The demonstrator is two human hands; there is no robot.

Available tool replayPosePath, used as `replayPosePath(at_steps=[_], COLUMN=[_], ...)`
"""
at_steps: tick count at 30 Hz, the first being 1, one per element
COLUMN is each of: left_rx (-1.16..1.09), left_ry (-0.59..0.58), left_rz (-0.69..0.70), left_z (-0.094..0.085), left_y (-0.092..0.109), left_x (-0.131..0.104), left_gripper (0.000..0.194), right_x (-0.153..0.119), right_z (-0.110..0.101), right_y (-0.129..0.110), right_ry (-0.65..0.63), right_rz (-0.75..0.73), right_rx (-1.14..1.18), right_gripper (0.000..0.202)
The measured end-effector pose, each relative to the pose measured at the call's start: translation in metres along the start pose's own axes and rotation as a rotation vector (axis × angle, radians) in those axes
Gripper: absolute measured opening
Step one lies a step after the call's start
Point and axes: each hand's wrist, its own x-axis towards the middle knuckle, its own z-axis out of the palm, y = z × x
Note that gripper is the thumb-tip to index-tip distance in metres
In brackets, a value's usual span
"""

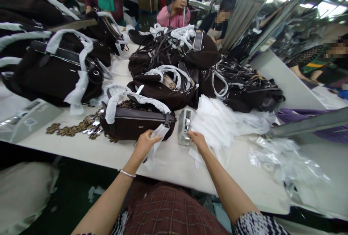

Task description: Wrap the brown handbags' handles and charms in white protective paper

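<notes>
A dark brown handbag (130, 124) stands on the white table just ahead of me, its handles wrapped in white tissue. My left hand (146, 143) pinches a strip of white wrapping paper (159, 137) that hangs at the bag's right front corner. To the right of the bag sits a grey tape dispenser (184, 139). At its right side is my right hand (198, 140), fingers bent together against the dispenser; whether a piece of tape is between them is too small to tell. Sheets of white paper (214, 119) lie fanned beside this hand.
Brown tags on chains (78, 128) lie left of the bag. More wrapped handbags (54, 71) and a heap of dark straps (241, 79) fill the table's far side. Clear plastic bags (288, 162) lie at right. A co-worker in pink (174, 16) is across the table.
</notes>
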Motion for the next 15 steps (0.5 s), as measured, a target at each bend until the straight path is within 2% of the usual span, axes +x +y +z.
replayPosePath(at_steps=[5,11,13,15], left_rx=[-0.013,0.015,0.022,0.027], left_ry=[0.026,0.052,0.053,0.048], left_rz=[0.077,0.119,0.134,0.138], left_z=[0.006,0.005,0.005,0.004], left_y=[-0.001,0.000,0.000,0.000], left_x=[-0.008,-0.011,-0.011,-0.010], left_gripper=[0.031,0.027,0.026,0.026], right_x=[-0.003,-0.036,-0.050,-0.061], right_z=[0.008,0.004,0.002,0.003], right_y=[-0.005,-0.031,-0.034,-0.028], right_ry=[0.104,0.192,0.159,0.079], right_rz=[-0.031,-0.109,-0.106,-0.003], right_rx=[0.140,0.268,0.327,0.379], right_gripper=[0.041,0.026,0.022,0.023])
